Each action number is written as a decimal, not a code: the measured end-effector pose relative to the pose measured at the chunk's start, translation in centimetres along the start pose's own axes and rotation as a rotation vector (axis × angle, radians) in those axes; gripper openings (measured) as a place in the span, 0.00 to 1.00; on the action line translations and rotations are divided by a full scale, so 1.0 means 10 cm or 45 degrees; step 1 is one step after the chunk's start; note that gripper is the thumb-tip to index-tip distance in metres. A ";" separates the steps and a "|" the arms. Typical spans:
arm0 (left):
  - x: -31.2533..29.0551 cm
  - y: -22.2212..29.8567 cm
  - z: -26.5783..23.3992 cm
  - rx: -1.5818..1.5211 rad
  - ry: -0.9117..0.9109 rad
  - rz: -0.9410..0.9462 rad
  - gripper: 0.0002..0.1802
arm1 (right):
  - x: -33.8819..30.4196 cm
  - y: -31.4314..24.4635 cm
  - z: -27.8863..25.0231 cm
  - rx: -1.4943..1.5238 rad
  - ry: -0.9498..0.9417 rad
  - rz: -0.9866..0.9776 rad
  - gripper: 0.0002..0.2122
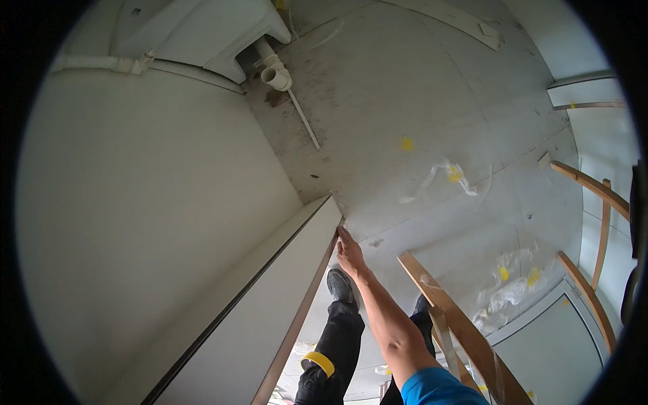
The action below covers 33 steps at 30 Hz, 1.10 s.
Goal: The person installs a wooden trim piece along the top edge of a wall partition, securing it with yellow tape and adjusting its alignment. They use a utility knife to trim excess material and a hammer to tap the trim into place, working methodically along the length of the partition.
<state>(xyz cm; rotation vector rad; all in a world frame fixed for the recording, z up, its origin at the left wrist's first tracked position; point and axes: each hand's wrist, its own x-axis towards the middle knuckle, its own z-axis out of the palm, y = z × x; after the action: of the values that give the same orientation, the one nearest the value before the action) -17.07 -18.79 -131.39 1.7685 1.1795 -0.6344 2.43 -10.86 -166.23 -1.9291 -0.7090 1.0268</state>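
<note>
My right hand is at the lower end of a long white panel, with its arm in a blue sleeve reaching from the lower right. Its fingers close on the panel's brown edge, and part of them is hidden behind it. The panel stands tilted along the white wall, a dark strip running down its other long edge. Next to my dark-trousered leg, a yellow tape ring shows near the knee. My left hand is out of sight.
A white drain pipe rises from the grey floor under a white basin. Wooden planks stand at my right, and curved wooden legs farther right. Crumpled clear plastic lies on the floor near a grey-framed panel.
</note>
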 end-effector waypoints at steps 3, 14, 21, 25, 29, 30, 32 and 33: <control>0.02 0.01 -0.01 -0.064 0.048 0.068 0.12 | 0.02 0.01 -0.13 0.131 -0.105 0.040 0.24; 0.13 0.22 -0.26 -0.218 -0.002 0.001 0.12 | 0.10 0.06 -0.04 0.134 -0.043 0.060 0.26; 0.29 0.06 -0.19 -0.122 0.031 0.058 0.12 | 0.48 0.74 0.19 0.096 -0.054 0.106 0.22; 0.25 -0.08 -0.21 -0.049 0.070 0.098 0.12 | 0.65 0.58 0.18 0.044 -0.141 0.190 0.18; 0.18 -0.29 -0.09 0.075 0.102 0.219 0.12 | 0.35 0.23 0.02 0.075 -0.050 -0.058 0.17; 0.14 -0.29 -0.04 0.119 0.104 0.205 0.11 | 0.14 -0.12 0.02 -0.043 0.061 -0.181 0.21; 0.05 -0.23 0.02 0.308 0.020 0.181 0.10 | -0.18 -0.88 -0.22 0.091 -0.004 -0.197 0.21; 0.08 -0.19 0.08 0.265 0.047 0.186 0.10 | -0.30 -1.15 -0.35 0.045 0.007 -0.242 0.23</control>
<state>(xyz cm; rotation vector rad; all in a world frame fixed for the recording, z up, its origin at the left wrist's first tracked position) -18.43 -18.83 -133.10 2.0287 1.0269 -0.6589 2.73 -8.76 -154.08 -1.7955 -0.8482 0.9102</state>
